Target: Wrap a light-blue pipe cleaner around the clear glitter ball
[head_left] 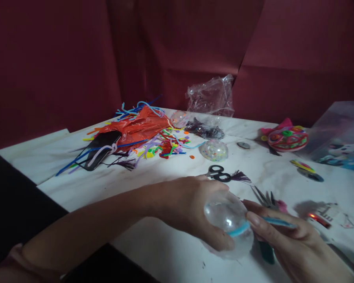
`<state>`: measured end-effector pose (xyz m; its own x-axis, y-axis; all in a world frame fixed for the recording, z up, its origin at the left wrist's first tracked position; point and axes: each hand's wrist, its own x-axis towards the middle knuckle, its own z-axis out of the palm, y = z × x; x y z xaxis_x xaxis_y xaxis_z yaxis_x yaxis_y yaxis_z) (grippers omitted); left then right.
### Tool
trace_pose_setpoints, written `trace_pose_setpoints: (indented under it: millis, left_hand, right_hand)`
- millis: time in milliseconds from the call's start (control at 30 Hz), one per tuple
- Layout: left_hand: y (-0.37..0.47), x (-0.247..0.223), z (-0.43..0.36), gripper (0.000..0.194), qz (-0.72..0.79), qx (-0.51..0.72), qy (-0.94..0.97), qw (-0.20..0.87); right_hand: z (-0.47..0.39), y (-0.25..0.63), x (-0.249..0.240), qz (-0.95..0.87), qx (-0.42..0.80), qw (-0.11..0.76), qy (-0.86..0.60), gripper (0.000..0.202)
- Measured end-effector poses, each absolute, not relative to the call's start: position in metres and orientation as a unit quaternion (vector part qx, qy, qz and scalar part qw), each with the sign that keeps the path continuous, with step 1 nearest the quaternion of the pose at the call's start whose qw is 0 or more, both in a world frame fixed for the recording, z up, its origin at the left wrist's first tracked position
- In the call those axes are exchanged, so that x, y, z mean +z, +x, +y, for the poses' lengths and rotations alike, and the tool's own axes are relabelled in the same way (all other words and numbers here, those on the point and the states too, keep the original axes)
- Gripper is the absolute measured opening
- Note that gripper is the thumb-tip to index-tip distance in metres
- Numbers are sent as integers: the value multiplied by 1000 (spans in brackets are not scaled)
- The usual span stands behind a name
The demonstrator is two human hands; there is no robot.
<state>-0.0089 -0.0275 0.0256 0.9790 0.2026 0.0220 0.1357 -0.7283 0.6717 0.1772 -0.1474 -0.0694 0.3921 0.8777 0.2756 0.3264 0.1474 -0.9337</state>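
Note:
My left hand (191, 208) grips a clear plastic ball (228, 220) just above the white table (171, 251), near its front edge. A light blue pipe cleaner (271, 222) runs across the ball's lower half and out to the right. My right hand (295, 245) pinches that pipe cleaner against the ball with thumb and forefinger. Something green shows under my right hand; I cannot tell what it is.
Black-handled scissors (218, 173) lie just beyond my hands. Behind them are two clear balls with coloured beads (214, 150), a pile of pipe cleaners on an orange bag (138, 127), a black phone (102, 148), a crumpled clear bag (211, 96) and a pink craft piece (286, 137).

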Motion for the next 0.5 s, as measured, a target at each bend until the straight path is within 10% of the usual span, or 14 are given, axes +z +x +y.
trace_pose_setpoints:
  millis: [500]
  left_hand:
    - [4,17,-32,95,139,12,925,353]
  right_hand:
    - [-158,183,-61,-674,172,535,-480,12]
